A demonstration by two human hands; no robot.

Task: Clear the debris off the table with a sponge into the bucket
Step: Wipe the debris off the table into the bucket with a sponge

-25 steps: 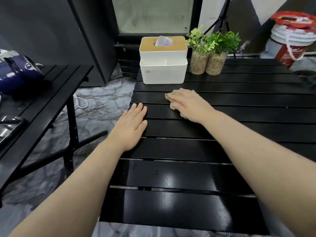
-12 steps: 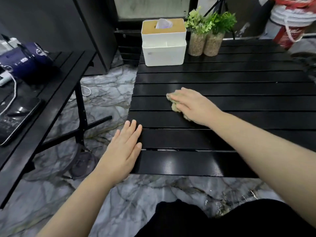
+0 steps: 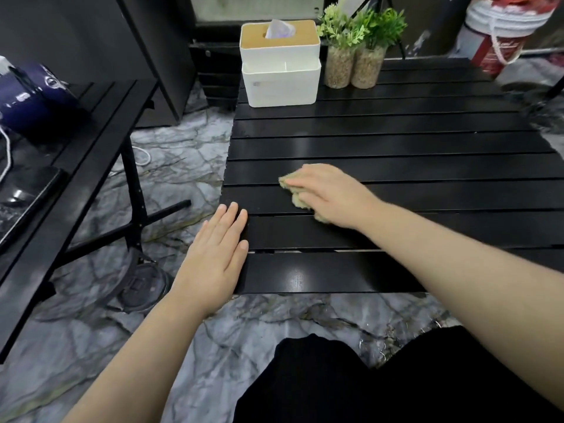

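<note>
Little has shifted since the earlier frame. At 7 o'clock, the left hand [image 3: 218, 254] is laid flat and empty at the slatted surface [image 3: 427, 148] edge, probably as a brace. Farther, the right hand [image 3: 329, 193] is pressed, fingers curled, over the sponge [image 3: 287, 183] mid-surface. No bucket for debris can be identified with certainty.

R hand [image 3: 331, 193] flat on sponge [image 3: 294, 192], L hand [image 3: 218, 254] flat at table [image 3: 396, 148] corner.

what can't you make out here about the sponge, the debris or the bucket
- Sponge: head view, mostly hidden under the right hand; its shape is unclear.
- Debris: none distinguishable on the dark slatted table.
- Clear bucket on the floor: blurred, contents unreadable.
- Left hand: flat on the table corner, hiding it.
</note>
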